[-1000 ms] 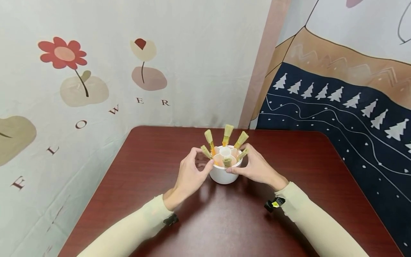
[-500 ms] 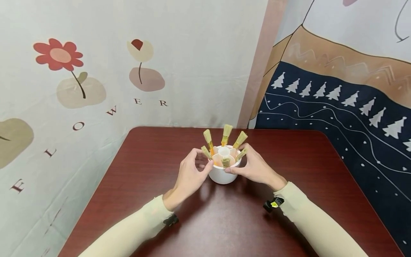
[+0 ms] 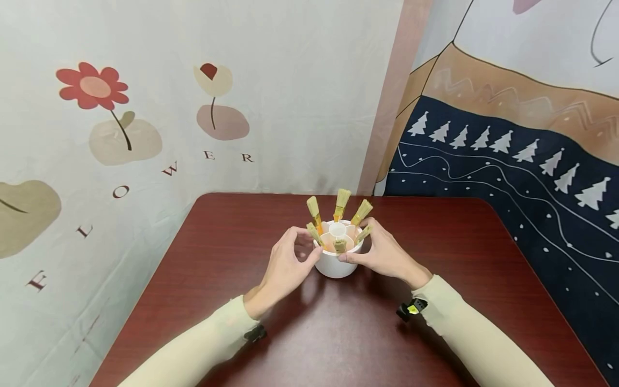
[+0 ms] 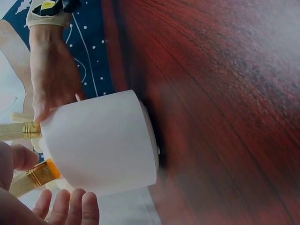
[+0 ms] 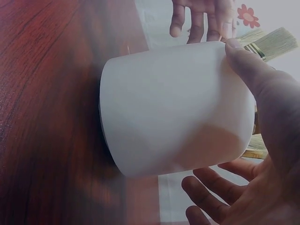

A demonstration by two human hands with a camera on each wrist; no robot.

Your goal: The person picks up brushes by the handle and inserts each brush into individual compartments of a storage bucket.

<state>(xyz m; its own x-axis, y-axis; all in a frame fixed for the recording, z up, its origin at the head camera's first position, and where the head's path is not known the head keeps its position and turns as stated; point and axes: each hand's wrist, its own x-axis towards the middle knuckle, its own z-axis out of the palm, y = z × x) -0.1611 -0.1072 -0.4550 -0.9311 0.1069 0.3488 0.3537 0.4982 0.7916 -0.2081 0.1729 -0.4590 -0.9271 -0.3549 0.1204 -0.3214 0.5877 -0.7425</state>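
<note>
A white round pot point(image 3: 337, 264) stands on the table, divided inside around a central tube. Several bristle paintbrushes, among them one paintbrush point(image 3: 342, 201) at the back, lean outward from it, bristles up. My left hand point(image 3: 285, 263) is at its left side, thumb and fingers parted around a leaning paintbrush point(image 4: 40, 177). My right hand point(image 3: 387, 252) grips the pot on the right. Its thumb point(image 5: 243, 58) presses near the rim, with the fingers point(image 5: 211, 192) spread along the other side.
The dark red wooden table point(image 3: 232, 231) has its back edge close behind the pot. Behind it hangs a pale cloth point(image 3: 300, 97) with printed flowers, and a dark blue cloth point(image 3: 483, 177) with trees covers the right. Both wrists carry black straps.
The left-hand paintbrush has swung slightly inward, toward the middle of the pot, and the left hand has shifted a little with it. The right hand stays at the pot, which stands where it was.
</note>
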